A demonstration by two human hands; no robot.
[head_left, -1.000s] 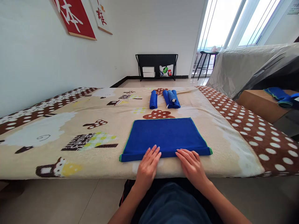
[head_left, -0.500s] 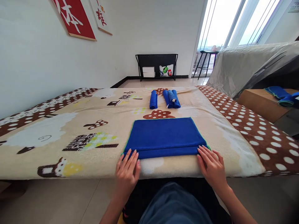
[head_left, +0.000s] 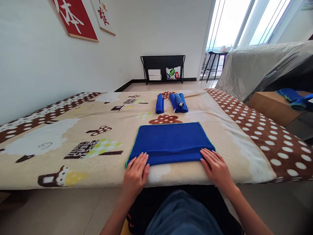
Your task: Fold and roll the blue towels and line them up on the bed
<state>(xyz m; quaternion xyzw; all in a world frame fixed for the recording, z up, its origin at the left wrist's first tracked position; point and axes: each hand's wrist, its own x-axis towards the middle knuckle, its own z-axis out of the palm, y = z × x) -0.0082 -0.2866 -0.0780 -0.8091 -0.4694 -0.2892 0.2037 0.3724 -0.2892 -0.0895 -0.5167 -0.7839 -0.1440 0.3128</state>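
The left hand (head_left: 135, 173) and right hand (head_left: 217, 168) lie near opposite ends of the thick near edge of a blue towel (head_left: 171, 137), their fingers extended and resting on it rather than clenched, a spacing that probably shares the pressure evenly along the fold. The towel lies close to the front of a patterned blanket (head_left: 107, 173), its green-trimmed far part spread flat, likely to avoid bunching. Beyond it, out of the hands' way, one blue roll (head_left: 159, 103) lies beside a cluster of rolls (head_left: 179, 100), presumably set back to leave working room.
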